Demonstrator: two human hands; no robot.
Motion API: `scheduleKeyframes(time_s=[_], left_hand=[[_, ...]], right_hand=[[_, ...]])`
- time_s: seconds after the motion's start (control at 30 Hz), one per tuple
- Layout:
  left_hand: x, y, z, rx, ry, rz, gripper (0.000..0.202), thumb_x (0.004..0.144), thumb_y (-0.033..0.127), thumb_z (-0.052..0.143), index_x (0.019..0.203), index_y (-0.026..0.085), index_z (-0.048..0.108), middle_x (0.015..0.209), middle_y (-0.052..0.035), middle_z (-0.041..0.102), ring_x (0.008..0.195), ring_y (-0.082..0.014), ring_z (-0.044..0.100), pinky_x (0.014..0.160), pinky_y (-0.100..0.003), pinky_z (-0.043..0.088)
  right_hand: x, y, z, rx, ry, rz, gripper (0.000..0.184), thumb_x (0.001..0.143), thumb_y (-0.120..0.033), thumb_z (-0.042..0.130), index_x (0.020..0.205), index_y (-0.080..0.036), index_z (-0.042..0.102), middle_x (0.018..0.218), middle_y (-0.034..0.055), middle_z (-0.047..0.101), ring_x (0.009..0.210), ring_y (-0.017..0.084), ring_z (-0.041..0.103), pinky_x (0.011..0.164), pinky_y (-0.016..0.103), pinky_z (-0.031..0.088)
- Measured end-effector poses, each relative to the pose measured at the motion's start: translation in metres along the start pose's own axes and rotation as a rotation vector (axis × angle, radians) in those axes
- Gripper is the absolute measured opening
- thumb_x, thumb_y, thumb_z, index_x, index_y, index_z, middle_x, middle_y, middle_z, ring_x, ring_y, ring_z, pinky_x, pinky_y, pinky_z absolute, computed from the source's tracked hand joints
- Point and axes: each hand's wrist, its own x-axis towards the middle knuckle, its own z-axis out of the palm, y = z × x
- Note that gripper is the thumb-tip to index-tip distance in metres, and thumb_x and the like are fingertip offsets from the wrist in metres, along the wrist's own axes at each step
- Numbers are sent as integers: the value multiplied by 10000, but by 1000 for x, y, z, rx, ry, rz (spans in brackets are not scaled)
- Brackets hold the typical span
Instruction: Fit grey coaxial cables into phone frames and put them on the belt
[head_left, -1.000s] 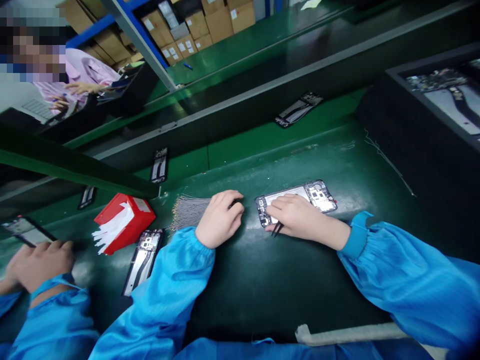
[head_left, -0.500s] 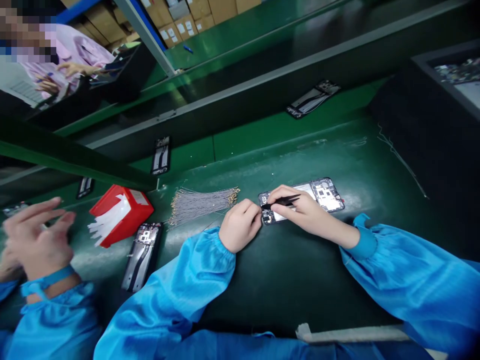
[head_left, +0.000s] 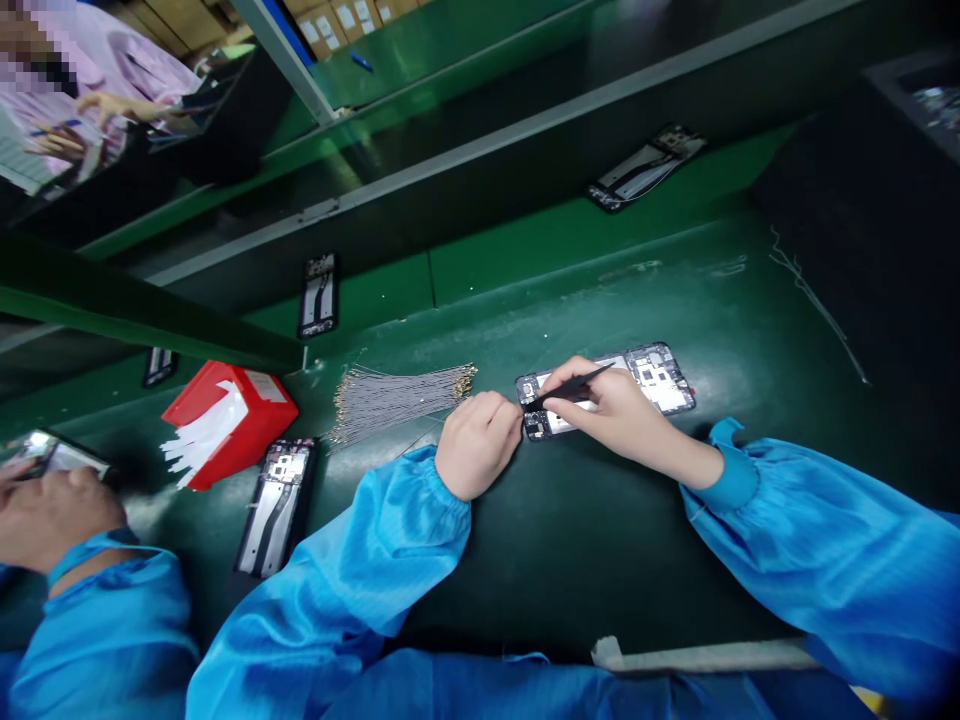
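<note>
Under the right hand (head_left: 616,408) lies the opened phone (head_left: 657,377)

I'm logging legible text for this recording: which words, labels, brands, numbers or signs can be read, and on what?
No text can be read.
Carton labels: too small and blurred.
Pale patch on the red bin: no lettering legible.
Opened phone under the right hand: any print too small.

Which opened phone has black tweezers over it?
The phone under the camera wearer's right hand, which holds the tweezers; the others lie apart from both the wearer's hands.
</note>
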Motion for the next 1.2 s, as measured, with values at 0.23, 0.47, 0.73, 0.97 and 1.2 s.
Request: scheduleKeyframes(time_s=[0.23, 0.47, 0.73, 0.97, 1.2], left_hand=[[0, 2, -1, 103, 27, 94, 230, 883, 173, 390, 711, 161, 543, 648, -24, 504, 638, -137, 450, 597, -251, 361], [-2, 2, -1, 51, 18, 111, 219, 880, 170, 396, 726, 156, 551, 667, -32, 522, 653, -137, 463, 598, -252, 371], [-1, 1, 1, 67, 28, 94, 222, 881, 184, 397, 725, 163, 554, 663, -26, 515, 649, -134, 461, 600, -248, 370], [-1, 2, -1, 68, 15, 135, 218, 878, 169, 401, 718, 159, 548, 666, -29, 516, 645, -135, 454, 594, -254, 360], [0, 1, 0, 71, 20, 100, 247, 882, 177, 378, 701, 163, 545, 651, -28, 497, 639, -139, 444, 584, -256, 354]], right_hand=[[-1, -4, 0, -60, 6, -48, 34, 747, -173, 554, 780, -180, 553, 771, 14, 628, 726, 136, 608, 671, 269, 505], [0, -3, -1, -87, 2, -71, 35, 744, -163, 551, 776, -177, 550, 762, 17, 626, 715, 137, 606, 660, 267, 501], [0, -3, -1, -59, -6, -35, 38, 758, -181, 538, 791, -178, 556, 788, 16, 621, 727, 131, 606, 653, 260, 499], [-1, -2, -1, -91, -3, -67, 45, 747, -169, 545, 789, -183, 554, 780, 16, 626, 736, 141, 606, 669, 276, 496], [-1, -2, -1, -86, 4, -57, 46, 751, -177, 548, 795, -185, 556, 783, 16, 623, 735, 145, 606, 677, 282, 494]])
